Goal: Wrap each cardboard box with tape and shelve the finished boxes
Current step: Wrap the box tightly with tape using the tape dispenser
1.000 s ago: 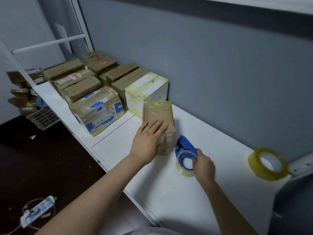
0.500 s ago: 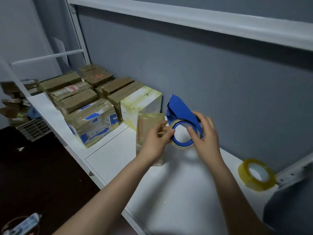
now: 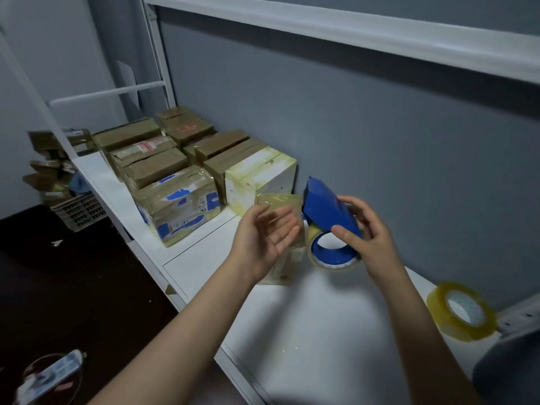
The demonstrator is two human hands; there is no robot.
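Observation:
My right hand [image 3: 369,238] grips a blue tape dispenser [image 3: 328,213] with a roll of clear tape, lifted above the white shelf [image 3: 315,325]. My left hand [image 3: 263,238] hovers beside it, palm up, fingers relaxed and holding nothing. A small taped cardboard box [image 3: 287,258] stands on the shelf behind my left hand, partly hidden by it. Several taped boxes sit in rows at the far left of the shelf, among them a blue-marked box [image 3: 178,206] and a white box [image 3: 260,176].
A spare roll of yellowish tape [image 3: 461,311] lies on the shelf at the right, near a white bracket. An upper shelf board [image 3: 350,27] runs overhead. On the dark floor lie a phone [image 3: 48,375], a plastic crate [image 3: 79,210] and loose cardboard pieces.
My right hand lifted the dispenser off the shelf. My left hand left the small box, reached the tape roll, then drew back open.

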